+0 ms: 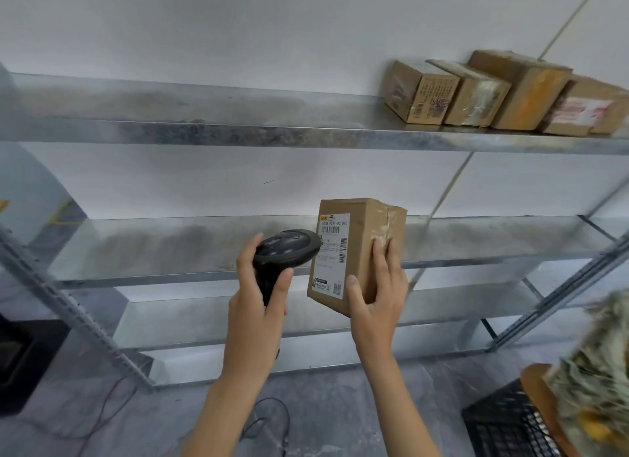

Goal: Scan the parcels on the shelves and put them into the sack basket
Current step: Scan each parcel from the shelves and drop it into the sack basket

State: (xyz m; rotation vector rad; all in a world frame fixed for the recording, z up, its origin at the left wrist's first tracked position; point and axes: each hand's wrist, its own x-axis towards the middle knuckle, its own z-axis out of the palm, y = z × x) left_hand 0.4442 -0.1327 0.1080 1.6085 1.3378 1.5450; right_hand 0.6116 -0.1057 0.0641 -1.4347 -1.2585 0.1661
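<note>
Far left there's a dark box point(23, 358) on the floor beside the metal shelving point(238, 134), with thin cables trailing across the floor. Moving in, the left hand point(260, 286) is wrapped round the grip of a black barcode scanner point(284, 252), its head right up against the shipping label point(332, 254). The right hand point(377, 288) holds the cardboard parcel point(360, 252) up in front of the middle shelf, thumb on the label face, fingers curled round the taped side. Honestly the scanner looks too close and only aimed at the label's edge, so I'd guess it could miss the barcode. That one-handed grip sits low on the box too, so it might tip out. Up on the top shelf at right, four more parcels point(476, 93) lean together waiting. The sack basket point(510, 426) is down at bottom right, black mesh, partly hidden by something blurry.
</note>
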